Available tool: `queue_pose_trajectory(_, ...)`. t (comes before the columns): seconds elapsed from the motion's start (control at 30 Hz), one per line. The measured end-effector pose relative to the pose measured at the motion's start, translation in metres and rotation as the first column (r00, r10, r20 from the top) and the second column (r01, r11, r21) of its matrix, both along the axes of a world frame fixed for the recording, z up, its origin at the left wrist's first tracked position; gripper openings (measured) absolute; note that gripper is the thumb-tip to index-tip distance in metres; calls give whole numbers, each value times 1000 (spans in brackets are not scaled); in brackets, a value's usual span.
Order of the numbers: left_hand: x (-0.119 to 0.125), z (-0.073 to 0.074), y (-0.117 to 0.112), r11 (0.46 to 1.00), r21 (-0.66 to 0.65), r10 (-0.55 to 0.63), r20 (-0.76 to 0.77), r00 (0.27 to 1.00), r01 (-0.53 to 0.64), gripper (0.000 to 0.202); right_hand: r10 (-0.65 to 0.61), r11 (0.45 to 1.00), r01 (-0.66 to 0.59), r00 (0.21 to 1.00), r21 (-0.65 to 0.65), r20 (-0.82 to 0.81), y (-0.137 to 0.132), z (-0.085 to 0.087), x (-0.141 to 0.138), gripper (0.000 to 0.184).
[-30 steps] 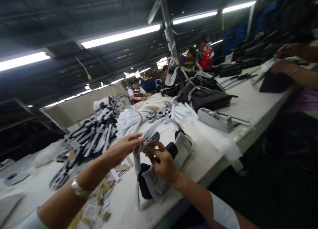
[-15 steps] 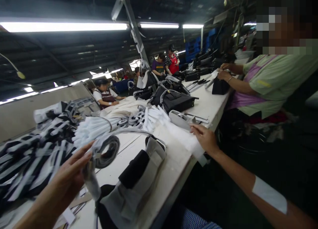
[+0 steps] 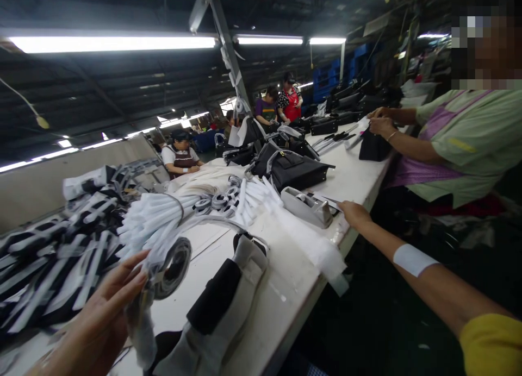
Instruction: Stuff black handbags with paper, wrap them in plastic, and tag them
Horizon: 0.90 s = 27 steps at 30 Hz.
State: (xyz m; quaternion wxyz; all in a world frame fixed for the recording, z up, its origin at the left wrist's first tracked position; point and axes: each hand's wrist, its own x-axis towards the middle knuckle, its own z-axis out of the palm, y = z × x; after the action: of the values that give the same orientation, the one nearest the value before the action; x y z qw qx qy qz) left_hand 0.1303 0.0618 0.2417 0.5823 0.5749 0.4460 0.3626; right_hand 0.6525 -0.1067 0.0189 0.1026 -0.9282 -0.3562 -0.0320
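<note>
My left hand (image 3: 108, 305) is at the lower left, its fingers closed against the pale-wrapped handle (image 3: 163, 245) of a black bag. A grey coil in clear wrapping (image 3: 177, 267) hangs beside the fingertips. The black bag (image 3: 216, 294), partly covered in whitish wrapping, lies on the table in front of me. My right hand (image 3: 356, 215) is stretched out to the table's right edge, just beyond a grey tape dispenser (image 3: 305, 206). Its fingers are together at a thin, pointed flat piece (image 3: 331, 202), whose kind I cannot make out.
White foam sheeting (image 3: 304, 240) overhangs the table edge (image 3: 302, 316). White tubes (image 3: 153, 218) and small grey coils (image 3: 220, 201) lie behind it. Black-and-white wrapped pieces (image 3: 53, 267) are heaped left. Black bags (image 3: 299, 169) stand farther back. A co-worker (image 3: 452, 142) handles a black piece at right.
My right hand has moved from the near side of the tape dispenser to its far right side, by the flat piece. The left hand stays at the handle, slightly lower.
</note>
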Motion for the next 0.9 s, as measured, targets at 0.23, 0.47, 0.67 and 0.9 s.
queue_pose_trajectory(0.23,-4,-12,4,998,-63,27,32,999,-25,66,-3,998,4,1000,-62,28,3,0,-6,33)
queue_pose_trajectory(0.47,-8,-23,10,1000,7,-7,27,1000,7,74,-28,997,30,999,-74,36,5,-2,-10,34)
queue_pose_trajectory(0.67,-8,-23,7,999,22,-26,42,999,25,67,-51,997,53,998,-64,33,12,-2,-6,37)
queue_pose_trajectory(0.9,-9,-22,5,999,14,-51,82,995,50,62,-93,995,93,996,-34,-1,19,-6,-8,35)
